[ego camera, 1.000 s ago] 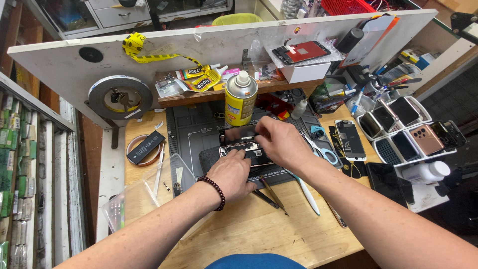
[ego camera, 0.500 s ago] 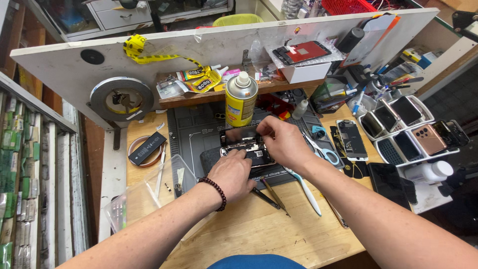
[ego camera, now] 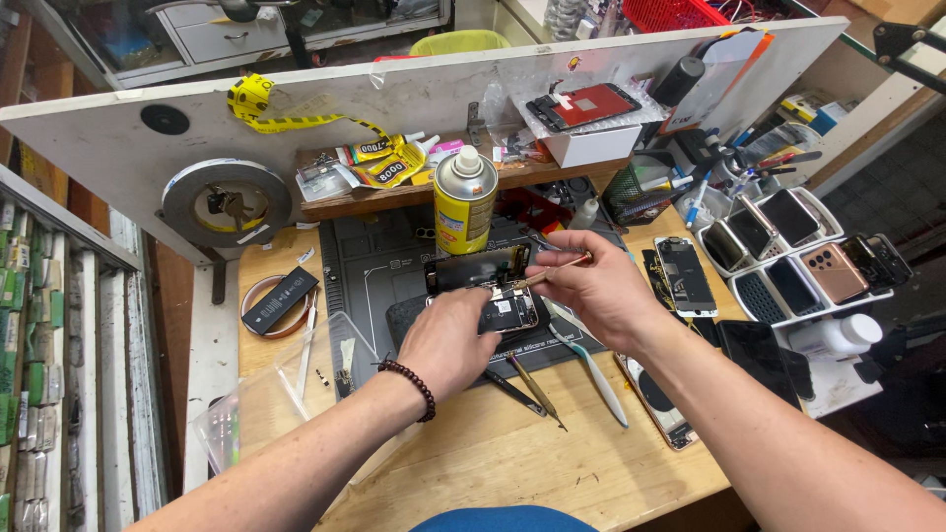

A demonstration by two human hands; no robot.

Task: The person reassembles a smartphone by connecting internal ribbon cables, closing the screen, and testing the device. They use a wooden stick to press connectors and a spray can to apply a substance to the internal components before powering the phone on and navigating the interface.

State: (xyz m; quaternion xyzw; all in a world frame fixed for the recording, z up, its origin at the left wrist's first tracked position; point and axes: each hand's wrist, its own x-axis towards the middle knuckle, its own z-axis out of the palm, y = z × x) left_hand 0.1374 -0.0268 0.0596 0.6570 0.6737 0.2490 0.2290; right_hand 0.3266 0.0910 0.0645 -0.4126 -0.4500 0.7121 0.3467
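Both bare forearms reach in from the lower edge and converge near mid-frame, the left from lower left, the right from lower right. Left hand [ego camera: 461, 340] lies palm down, back of hand toward the camera, fingers curled forward and pressing down; a dark beaded bracelet [ego camera: 412, 382] circles its wrist. Right hand [ego camera: 591, 288] sits just beside it and slightly higher, wrist cocked, thumb and forefinger pinched together in a fine grip, remaining fingers folded loosely underneath; the two hands are close, fingertips nearly meeting.
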